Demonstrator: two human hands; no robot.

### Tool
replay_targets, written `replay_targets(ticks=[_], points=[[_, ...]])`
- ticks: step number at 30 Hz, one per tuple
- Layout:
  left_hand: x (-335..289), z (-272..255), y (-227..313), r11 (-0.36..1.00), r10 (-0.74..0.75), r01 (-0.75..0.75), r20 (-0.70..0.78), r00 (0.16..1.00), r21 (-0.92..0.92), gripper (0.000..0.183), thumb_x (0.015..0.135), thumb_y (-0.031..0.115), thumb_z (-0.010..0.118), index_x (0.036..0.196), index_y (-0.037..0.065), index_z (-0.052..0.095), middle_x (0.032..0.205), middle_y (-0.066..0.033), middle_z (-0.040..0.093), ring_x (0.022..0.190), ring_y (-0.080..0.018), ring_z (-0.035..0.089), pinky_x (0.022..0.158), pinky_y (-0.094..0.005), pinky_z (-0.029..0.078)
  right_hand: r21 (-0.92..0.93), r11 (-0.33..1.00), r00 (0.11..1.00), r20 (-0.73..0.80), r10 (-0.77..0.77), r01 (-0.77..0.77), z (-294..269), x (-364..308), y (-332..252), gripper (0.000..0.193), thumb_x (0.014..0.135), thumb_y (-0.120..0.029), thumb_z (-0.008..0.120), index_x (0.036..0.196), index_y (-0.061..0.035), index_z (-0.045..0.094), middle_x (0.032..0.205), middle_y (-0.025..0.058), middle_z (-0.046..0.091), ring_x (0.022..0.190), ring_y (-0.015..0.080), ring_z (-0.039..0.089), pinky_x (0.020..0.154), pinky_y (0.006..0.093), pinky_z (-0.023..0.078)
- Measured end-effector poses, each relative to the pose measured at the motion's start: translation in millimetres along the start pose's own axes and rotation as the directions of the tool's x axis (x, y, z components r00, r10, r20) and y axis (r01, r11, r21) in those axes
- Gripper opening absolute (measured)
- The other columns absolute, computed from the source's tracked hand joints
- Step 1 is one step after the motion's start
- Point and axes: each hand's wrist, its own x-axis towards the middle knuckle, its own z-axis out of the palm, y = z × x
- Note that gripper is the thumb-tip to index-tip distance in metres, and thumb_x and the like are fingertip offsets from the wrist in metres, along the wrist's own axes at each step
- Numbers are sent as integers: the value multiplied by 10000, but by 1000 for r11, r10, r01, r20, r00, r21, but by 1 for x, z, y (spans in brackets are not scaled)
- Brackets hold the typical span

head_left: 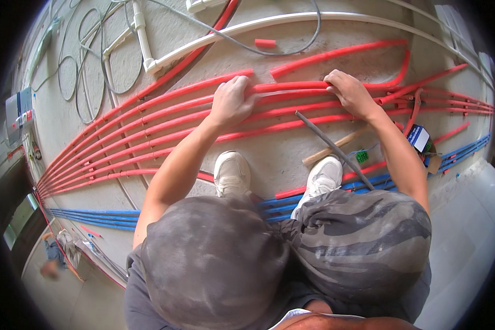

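My left hand (pixel 232 100) is closed around a red conduit pipe (pixel 291 86), close to the cut end of another red pipe (pixel 203 86). My right hand (pixel 351 94) grips the same conduit farther right, its fingers curled over the top. Between both hands the pipe runs nearly straight, and beyond the right hand it bends up into a curved section (pixel 406 69). Just below lie several parallel red pipes (pixel 275 114) along the floor. Whether the held pipe joins one of them under my left hand is hidden.
A dark grey rod (pixel 333 147) crosses a wooden handle (pixel 335 148) by my right shoe. Red-handled pliers-like tool (pixel 416 110) and a blue-white box (pixel 419 138) lie at right. Blue pipes (pixel 93 215) pass under me; white pipe (pixel 247 34) and grey cable (pixel 280 54) lie beyond. Another person (pixel 55 256) is at far left.
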Motion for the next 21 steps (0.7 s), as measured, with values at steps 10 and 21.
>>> replay_targets(ticks=[10,21], points=[[-8,-3,-3,997,76,-76,-21,997,1,408,913,219,847,1232,1,713,1178,-232,710,1078,-437,695,929,-523,565,44,998,998,38,-49,48,3,23,-14,173,988,-34,690,1154,-28,642,1105,176,676,1059,421,677,888,521,555],[6,4,19,908,107,-150,129,986,392,292,954,218,794,1138,3,721,1196,-188,703,1174,-394,666,1008,-528,519,-147,989,995,-97,12,-26,45,14,2,156,986,-206,696,1129,-145,710,1105,54,683,1106,278,670,929,445,537]])
